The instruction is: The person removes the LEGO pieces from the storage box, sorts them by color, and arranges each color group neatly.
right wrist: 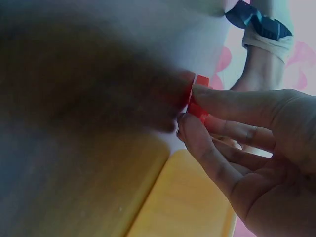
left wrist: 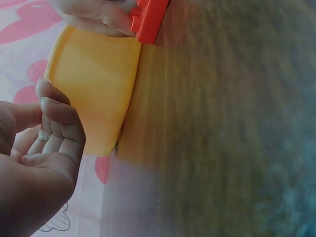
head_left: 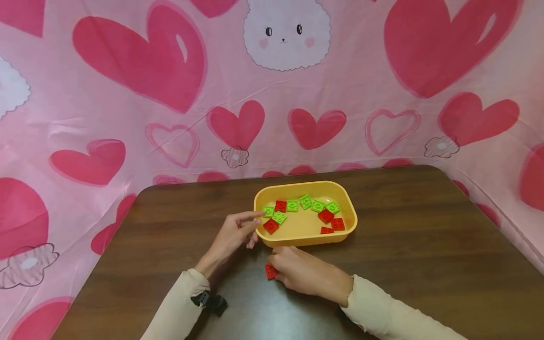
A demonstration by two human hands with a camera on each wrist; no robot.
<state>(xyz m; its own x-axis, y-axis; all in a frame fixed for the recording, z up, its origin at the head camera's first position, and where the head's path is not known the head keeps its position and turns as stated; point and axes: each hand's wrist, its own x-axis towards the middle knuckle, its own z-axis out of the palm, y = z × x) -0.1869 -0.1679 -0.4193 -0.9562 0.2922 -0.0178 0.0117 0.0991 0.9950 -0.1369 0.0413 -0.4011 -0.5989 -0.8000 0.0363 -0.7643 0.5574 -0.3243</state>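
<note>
My right hand (head_left: 299, 271) pinches a red toy building brick (head_left: 271, 271) between thumb and fingers, in front of the yellow tray (head_left: 297, 240). The right wrist view shows the red brick (right wrist: 198, 106) at the thumb and fingertips. Beside the tray's left end is my left hand (head_left: 233, 234), fingers loosely bent, with fingertips right at the rim and close to a green brick (head_left: 267, 211). In the left wrist view no brick shows in the left hand (left wrist: 54, 143).
Inside the tray lie several green bricks (head_left: 305, 201) and several red bricks (head_left: 326, 216). It stands on a dark wooden table (head_left: 403, 226). A pink cloth with hearts (head_left: 276, 85) hangs behind the table. A black strap (head_left: 204, 299) circles the left sleeve.
</note>
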